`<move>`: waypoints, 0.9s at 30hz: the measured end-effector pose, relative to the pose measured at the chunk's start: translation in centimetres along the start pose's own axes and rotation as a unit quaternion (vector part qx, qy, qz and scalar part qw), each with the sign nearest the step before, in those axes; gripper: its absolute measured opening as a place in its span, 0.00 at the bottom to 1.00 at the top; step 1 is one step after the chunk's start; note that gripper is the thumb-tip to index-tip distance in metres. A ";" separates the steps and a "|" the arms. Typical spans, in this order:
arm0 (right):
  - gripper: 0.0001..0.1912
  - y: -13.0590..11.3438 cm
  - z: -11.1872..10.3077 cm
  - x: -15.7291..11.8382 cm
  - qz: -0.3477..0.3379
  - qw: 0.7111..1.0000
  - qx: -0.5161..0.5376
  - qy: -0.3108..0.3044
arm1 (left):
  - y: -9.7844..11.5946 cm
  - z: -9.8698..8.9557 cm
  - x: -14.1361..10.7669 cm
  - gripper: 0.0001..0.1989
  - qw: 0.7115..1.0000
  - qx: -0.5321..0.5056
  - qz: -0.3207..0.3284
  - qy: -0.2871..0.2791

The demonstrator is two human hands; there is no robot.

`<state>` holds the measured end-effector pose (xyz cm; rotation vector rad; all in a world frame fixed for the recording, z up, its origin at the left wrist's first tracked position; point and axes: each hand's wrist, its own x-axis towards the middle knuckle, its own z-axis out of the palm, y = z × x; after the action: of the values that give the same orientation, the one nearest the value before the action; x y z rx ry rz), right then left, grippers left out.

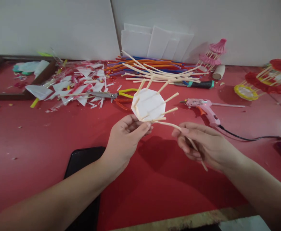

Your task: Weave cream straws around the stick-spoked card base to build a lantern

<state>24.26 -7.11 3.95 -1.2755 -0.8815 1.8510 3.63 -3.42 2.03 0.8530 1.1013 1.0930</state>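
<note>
My left hand (133,134) pinches the near edge of a white polygonal card (151,104) that has several short cream sticks standing up around its rim. A long cream strand (168,124) runs from that near edge, at my left thumb, across to the right. My right hand (198,141) is closed on this strand, and its loose end hangs below the fingers. Between the two hands the strand bows slightly upward.
Scissors (110,95) lie behind the card, with paper scraps (82,83) to the left. Behind are cream and coloured strands (164,75) and a cutter (203,84). A pink glue gun (203,107) rests at right, near stick models (246,91). A black phone-like slab (82,160) lies under my left forearm.
</note>
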 end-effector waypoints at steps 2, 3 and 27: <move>0.13 -0.3 -0.2 -0.6 -0.016 1.000 -0.019 -0.014 | 0.0 -0.2 -0.1 0.09 0.998 0.061 0.012 -0.014; 0.13 -0.4 -0.2 -0.9 -0.022 0.999 -0.032 -0.026 | 0.0 -0.2 -0.2 0.09 0.996 0.090 0.021 -0.020; 0.11 1.0 1.9 -2.4 -0.542 0.558 -0.606 0.169 | -0.2 0.1 -0.8 0.07 0.981 0.186 0.041 -0.041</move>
<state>22.89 -9.92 4.71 -1.1086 -2.1604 -0.2158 3.70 -4.21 2.10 1.2375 1.2287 0.9224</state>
